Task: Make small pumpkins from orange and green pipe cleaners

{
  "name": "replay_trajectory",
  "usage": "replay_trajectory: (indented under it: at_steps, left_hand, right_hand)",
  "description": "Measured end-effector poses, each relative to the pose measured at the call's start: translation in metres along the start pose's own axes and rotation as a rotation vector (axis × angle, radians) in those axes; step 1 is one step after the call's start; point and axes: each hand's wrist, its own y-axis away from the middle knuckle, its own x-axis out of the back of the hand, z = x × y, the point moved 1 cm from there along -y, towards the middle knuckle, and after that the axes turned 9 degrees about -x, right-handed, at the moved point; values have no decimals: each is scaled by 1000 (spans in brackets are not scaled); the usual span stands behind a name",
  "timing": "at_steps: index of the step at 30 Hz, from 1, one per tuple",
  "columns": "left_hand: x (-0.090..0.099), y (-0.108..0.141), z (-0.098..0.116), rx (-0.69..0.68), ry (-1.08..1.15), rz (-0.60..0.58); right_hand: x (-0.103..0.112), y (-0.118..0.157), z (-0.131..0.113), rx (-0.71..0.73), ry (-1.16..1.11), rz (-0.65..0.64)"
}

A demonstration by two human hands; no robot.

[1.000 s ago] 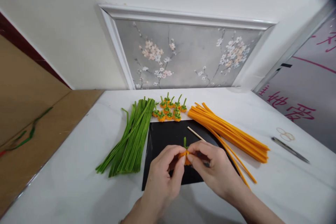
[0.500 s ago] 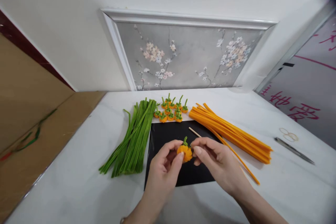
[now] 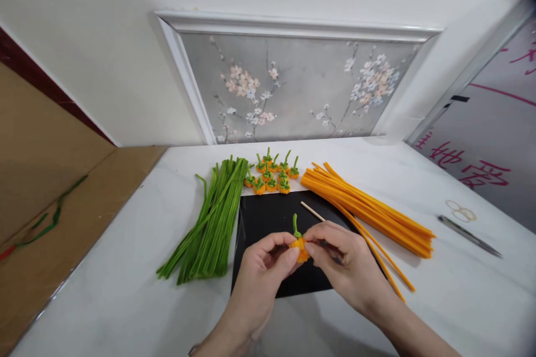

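A small orange pipe-cleaner pumpkin (image 3: 302,255) with an upright green stem (image 3: 296,225) is held over a black mat (image 3: 262,217). My left hand (image 3: 262,270) pinches its left side between thumb and fingers. From the other side, the thumb and forefinger of my right hand (image 3: 345,262) press on the pumpkin near its top, and the two hands cover much of it. Just beyond my right fingers lies a thin wooden stick (image 3: 312,210), its near end hidden behind the hand.
Several finished pumpkins (image 3: 271,183) stand behind the mat. Left of it lie green pipe cleaners (image 3: 213,223); orange pipe cleaners (image 3: 368,209) spread to the right. Tweezers (image 3: 469,235) and thin rings (image 3: 460,211) rest at the far right. Cardboard (image 3: 84,223) borders the white table's left side.
My right fingers have moved left onto the pumpkin, closer to my left fingers. The pumpkin has tilted, so its stem shows more and its body less.
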Motion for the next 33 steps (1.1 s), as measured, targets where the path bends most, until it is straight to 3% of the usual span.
replay_trajectory:
  at_steps: [7, 12, 18, 28, 33]
  left_hand:
    - [0, -1, 1, 12, 33, -7]
    - [0, 0, 4, 110, 181, 50]
    - [-2, 0, 5, 131, 313, 70]
    - [1, -3, 3, 178, 144, 106]
    - [0, -2, 5, 163, 150, 147]
  right_hand:
    - [0, -1, 0, -21, -24, -51]
    - [-2, 0, 6, -125, -212, -53]
    - [-3, 1, 10, -64, -185, -16]
    - [0, -3, 14, -154, -250, -56]
    - [3, -4, 18, -81, -236, -32]
